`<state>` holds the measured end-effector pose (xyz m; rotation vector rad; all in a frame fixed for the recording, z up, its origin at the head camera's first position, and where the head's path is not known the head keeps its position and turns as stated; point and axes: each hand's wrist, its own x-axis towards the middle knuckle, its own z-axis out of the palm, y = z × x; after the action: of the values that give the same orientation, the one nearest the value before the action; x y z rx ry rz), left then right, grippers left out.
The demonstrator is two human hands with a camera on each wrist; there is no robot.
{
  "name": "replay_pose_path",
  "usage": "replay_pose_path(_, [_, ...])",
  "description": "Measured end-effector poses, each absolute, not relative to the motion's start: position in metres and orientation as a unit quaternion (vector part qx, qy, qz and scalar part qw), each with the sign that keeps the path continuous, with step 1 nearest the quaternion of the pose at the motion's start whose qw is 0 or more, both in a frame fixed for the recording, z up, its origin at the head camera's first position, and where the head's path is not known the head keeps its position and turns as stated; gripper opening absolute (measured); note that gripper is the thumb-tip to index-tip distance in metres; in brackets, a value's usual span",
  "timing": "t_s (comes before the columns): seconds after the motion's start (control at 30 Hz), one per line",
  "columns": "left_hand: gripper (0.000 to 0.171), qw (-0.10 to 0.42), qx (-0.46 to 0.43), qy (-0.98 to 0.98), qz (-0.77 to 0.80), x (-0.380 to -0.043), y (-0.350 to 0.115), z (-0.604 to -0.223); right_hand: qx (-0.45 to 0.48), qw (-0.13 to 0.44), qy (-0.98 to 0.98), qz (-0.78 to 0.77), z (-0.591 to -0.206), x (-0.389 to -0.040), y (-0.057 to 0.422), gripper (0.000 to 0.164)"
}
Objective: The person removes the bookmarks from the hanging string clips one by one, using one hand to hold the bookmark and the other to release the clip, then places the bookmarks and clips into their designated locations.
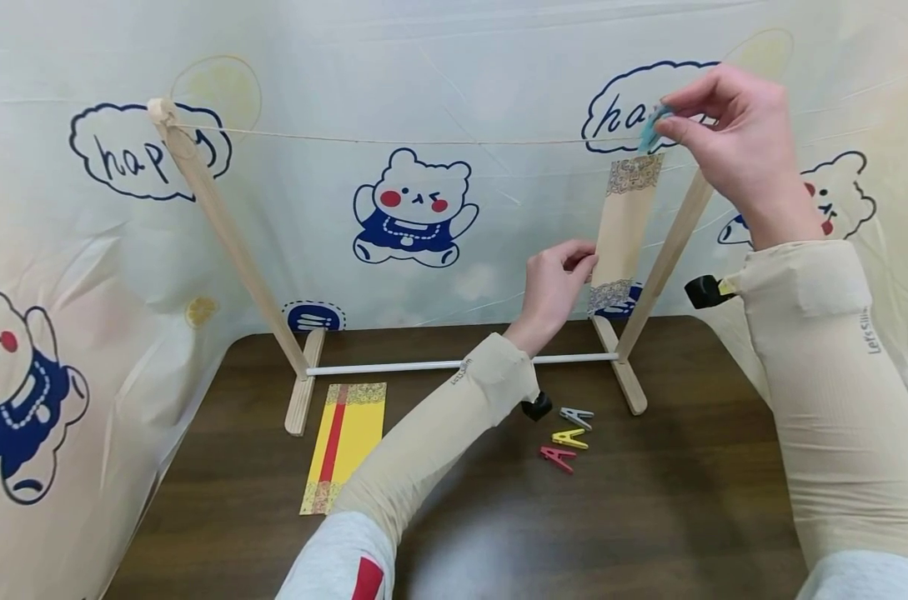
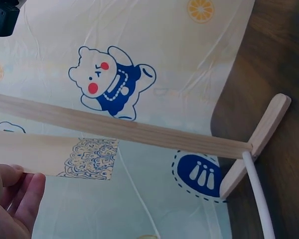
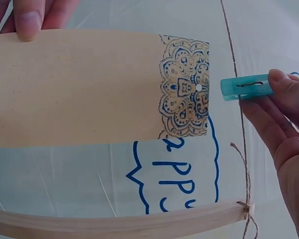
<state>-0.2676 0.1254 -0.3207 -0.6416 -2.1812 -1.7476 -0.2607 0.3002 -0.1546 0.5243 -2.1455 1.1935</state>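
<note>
My left hand (image 1: 554, 287) pinches the left edge of a long beige paper card (image 1: 624, 229), holding it upright below a thin string (image 1: 393, 142). Lace-like dark patterns band both ends of the card, and the right wrist view shows a small hole (image 3: 198, 87) near its top edge. Between thumb and fingers, my right hand (image 1: 754, 142) pinches a teal clothespin (image 3: 246, 87) at the string. A small gap separates the clothespin from the card in that view. Whether its jaws are spread cannot be made out.
The string runs between two wooden posts (image 1: 228, 233) joined by a white rod (image 1: 386, 367). On the brown table (image 1: 484, 533) lie a yellow card with a red stripe (image 1: 363, 425) and grey (image 1: 577, 417), yellow (image 1: 569, 438) and red (image 1: 558, 457) clothespins. A printed cloth hangs behind.
</note>
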Motion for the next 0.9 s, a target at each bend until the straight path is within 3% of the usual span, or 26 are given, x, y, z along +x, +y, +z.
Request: replay_pose_path(0.9, [0.014,0.139,-0.231,-0.755,-0.598,-0.261,0.111,-0.338,0.256,0.333,-0.800,0.427,-0.155,-0.237,0.284,0.019])
